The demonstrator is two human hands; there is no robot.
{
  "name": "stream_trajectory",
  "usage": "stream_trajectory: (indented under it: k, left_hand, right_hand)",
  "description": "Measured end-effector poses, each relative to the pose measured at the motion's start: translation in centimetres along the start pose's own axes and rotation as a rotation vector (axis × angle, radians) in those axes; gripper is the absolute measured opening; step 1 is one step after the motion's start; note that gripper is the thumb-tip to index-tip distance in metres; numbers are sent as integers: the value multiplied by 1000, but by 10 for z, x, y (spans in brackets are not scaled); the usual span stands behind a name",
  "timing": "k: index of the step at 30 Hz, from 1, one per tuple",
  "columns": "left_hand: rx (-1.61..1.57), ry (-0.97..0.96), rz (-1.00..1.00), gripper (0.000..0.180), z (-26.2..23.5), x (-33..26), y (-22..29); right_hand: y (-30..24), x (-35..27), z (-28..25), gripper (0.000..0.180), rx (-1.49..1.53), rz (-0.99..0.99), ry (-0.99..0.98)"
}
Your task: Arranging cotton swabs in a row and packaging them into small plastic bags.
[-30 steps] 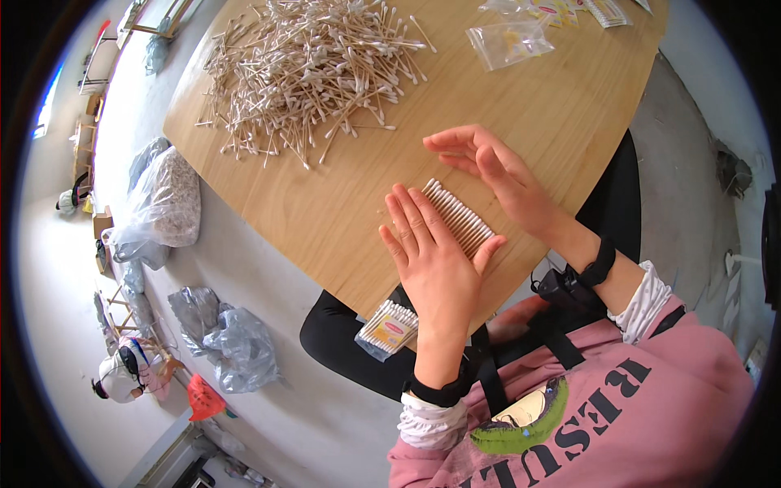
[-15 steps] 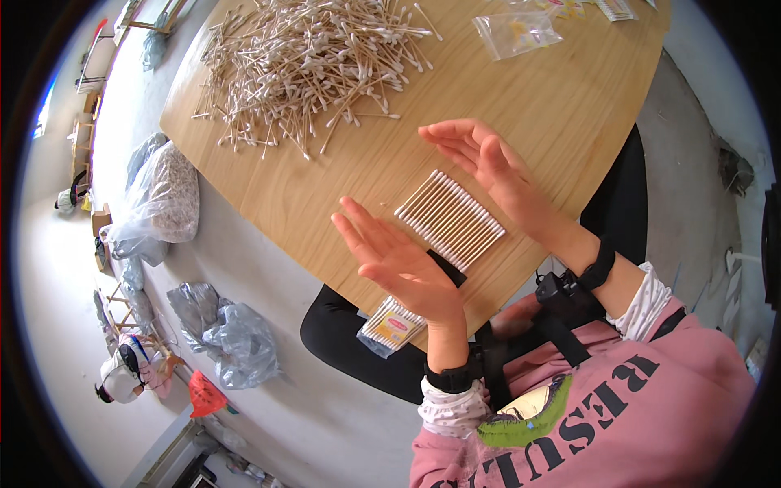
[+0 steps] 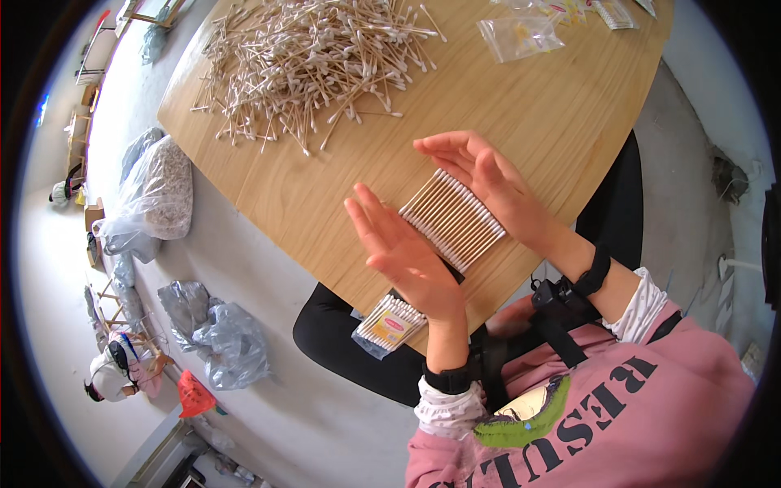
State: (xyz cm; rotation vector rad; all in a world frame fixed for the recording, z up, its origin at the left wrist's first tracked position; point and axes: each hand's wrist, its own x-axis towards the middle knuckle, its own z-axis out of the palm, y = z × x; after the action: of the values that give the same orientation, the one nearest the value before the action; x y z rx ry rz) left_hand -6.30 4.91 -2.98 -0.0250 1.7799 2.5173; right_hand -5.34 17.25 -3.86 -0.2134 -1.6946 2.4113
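A neat row of cotton swabs [image 3: 453,221] lies side by side on the wooden table, their white tips lined up along both edges. My left hand [image 3: 411,264] stands on edge at the near-left side of the row, fingers stretched out, palm turned toward it. On the opposite side my right hand [image 3: 494,180] is held likewise, fingers extended and slightly curved, close to the swab tips. Neither hand grips anything. Below my left hand, at the table edge, lies a clear packet of cotton swabs [image 3: 390,325] with a yellow label. A dark flat piece [image 3: 452,272] shows partly under the row's near end.
A large loose heap of cotton swabs [image 3: 309,65] covers the table's far left. Clear plastic bags [image 3: 521,38] and small packets [image 3: 616,14] lie at the far right. Stuffed plastic bags [image 3: 236,346] rest on the floor at left, where another person [image 3: 122,370] is bent over.
Both hands have moved inward, closing on the row of swabs from either side. The row stays nearly in place; the whole view has shifted slightly.
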Motion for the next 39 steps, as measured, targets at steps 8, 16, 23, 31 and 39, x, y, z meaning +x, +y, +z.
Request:
stream_trajectory:
  k: [8,16,23,31,39]
  left_hand:
    - [-21,11,-7,82,0,2,0]
    - [255,36,57,51,-16,-22,32]
    - [141,-1022,265,12,25,-75,151]
    - [374,-1024,191,32,30,-70,211]
    - [-231,-403,394,6,-33,-84,170]
  right_hand:
    - [-2,-3,2,81,44,22,32]
    - [-30,-8,-14,33,-93,-43,182]
    - [-43,-9,-37,18,-293,-77,266]
    - [-30,-30,-43,17,-346,-65,274]
    - [-31,-69,-32,67,-902,-265,0]
